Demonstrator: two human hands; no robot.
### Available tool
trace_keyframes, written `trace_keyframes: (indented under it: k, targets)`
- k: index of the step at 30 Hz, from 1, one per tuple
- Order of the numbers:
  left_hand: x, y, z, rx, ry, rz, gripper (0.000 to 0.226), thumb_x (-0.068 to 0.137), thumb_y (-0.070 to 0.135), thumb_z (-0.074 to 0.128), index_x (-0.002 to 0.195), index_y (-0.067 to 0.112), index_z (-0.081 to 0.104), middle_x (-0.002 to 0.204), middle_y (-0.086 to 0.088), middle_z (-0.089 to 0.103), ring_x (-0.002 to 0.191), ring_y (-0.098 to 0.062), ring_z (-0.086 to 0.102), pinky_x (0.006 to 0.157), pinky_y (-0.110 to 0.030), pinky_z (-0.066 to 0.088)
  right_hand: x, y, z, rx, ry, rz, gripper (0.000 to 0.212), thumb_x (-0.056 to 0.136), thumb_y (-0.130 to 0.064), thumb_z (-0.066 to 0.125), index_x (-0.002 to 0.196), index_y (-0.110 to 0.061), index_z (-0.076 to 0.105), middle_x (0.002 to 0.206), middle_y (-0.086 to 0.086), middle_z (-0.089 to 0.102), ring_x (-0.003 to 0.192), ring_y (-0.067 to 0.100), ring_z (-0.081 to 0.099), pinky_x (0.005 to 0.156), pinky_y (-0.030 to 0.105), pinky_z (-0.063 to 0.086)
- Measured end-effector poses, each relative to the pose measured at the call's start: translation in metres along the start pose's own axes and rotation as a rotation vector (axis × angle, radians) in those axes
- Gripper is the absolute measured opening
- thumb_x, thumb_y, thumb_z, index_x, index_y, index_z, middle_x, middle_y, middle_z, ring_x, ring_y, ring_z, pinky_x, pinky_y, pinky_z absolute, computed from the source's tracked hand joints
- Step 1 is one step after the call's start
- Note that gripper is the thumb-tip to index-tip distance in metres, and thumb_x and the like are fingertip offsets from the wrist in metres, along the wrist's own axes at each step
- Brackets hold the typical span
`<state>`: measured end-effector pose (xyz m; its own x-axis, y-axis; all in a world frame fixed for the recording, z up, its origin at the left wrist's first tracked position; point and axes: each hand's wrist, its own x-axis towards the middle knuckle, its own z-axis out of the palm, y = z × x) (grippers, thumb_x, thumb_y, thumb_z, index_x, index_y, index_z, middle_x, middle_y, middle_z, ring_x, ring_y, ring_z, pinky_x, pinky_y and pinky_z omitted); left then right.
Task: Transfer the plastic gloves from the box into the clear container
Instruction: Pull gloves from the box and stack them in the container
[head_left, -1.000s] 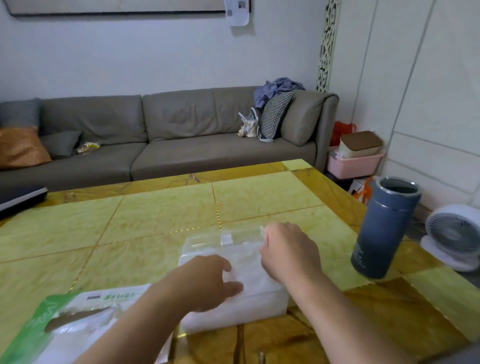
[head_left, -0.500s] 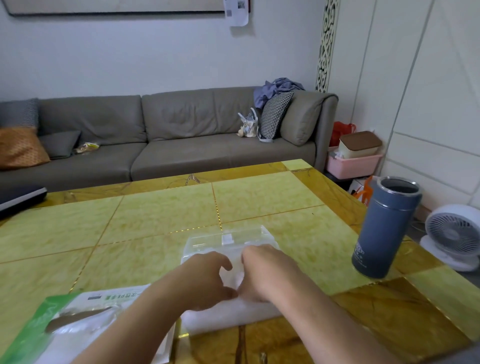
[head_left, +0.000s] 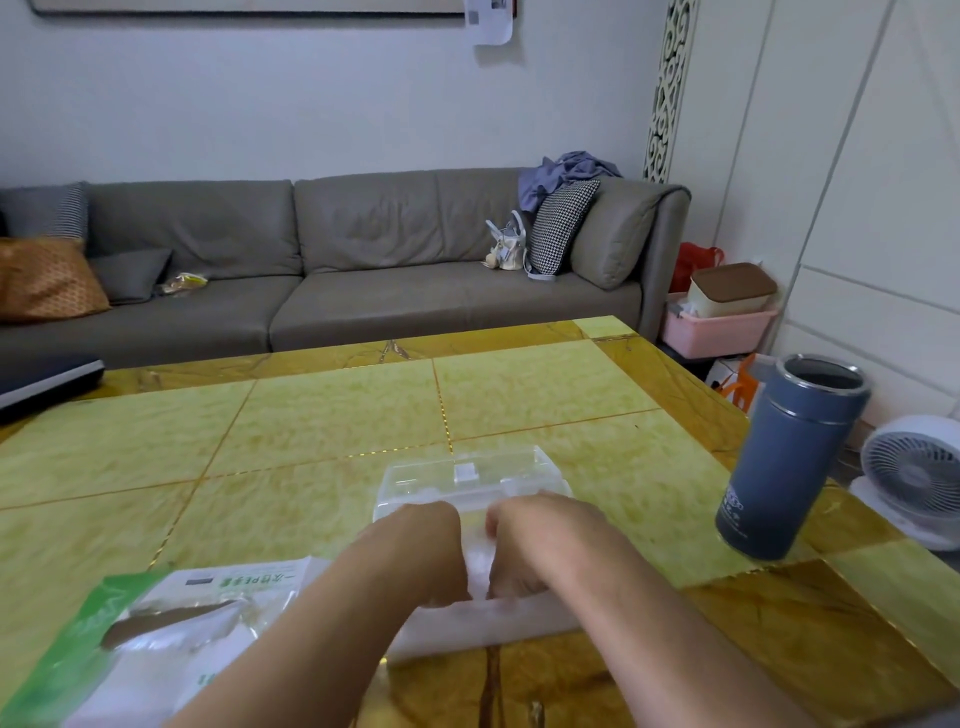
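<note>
Worktop: yellow-green tiled worktop (head_left: 322, 415) with gold seams and amber marbled borders, filling the near half of the room.
Room, left to right: a dark flat device (head_left: 47, 376) on the worktop's far left corner; a long grey sofa (head_left: 332, 260) against a pale wall with an orange cushion (head_left: 47, 278) at its left end and a checked cushion (head_left: 561, 226) at its right; a pink bin (head_left: 717, 330) beside the sofa's arm; a white fan (head_left: 914, 480) on the floor at far right.
Glove box: a green-and-white soft pack (head_left: 156, 634) lies flat at near left, its torn opening facing up, long axis running left to right.
Left hand (head_left: 421, 556): knuckles up, fingers curled down into the white glove stack (head_left: 480, 566); the grip looks like a pinch on the plastic, though the fingertips are hidden.
Clear container (head_left: 467, 480): in front of the person at mid-worktop, long axis left to right, open side up; the gloves fill its near part.
Right hand (head_left: 530, 545): just beside the left, almost touching, fingers likewise curled down onto the gloves.
Tumbler: a blue-grey tumbler (head_left: 789, 457) stands upright, lid off, well right of the container.
</note>
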<state>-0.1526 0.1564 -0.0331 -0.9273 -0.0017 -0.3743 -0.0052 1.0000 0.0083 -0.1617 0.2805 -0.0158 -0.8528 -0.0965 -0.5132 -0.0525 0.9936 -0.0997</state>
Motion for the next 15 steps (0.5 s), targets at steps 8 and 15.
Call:
trace_keyframes:
  k: [8,15]
  targets:
    - [0.009,0.007,0.007,-0.025,-0.034,0.032,0.028,0.094,0.021,0.066,0.079,0.017,0.043,0.073,0.003,0.048,0.085,-0.022,0.059,0.068,-0.028,0.043,0.01,0.0,0.004,0.059,-0.042,0.001,0.07,0.089,-0.027,0.079,0.151,-0.027,0.045,0.148,0.013,0.047,0.12,0.032,0.063,0.102,0.042,0.054]
    - [-0.004,-0.01,-0.01,-0.093,-0.157,0.054,0.047,0.096,0.019,0.053,0.143,0.02,0.048,0.132,-0.005,0.062,0.111,-0.023,0.063,0.09,-0.031,0.052,0.006,0.004,0.009,0.125,-0.011,0.0,0.052,0.092,-0.024,0.071,0.143,-0.024,0.058,0.139,0.007,0.059,0.111,0.028,0.068,0.096,0.041,0.058]
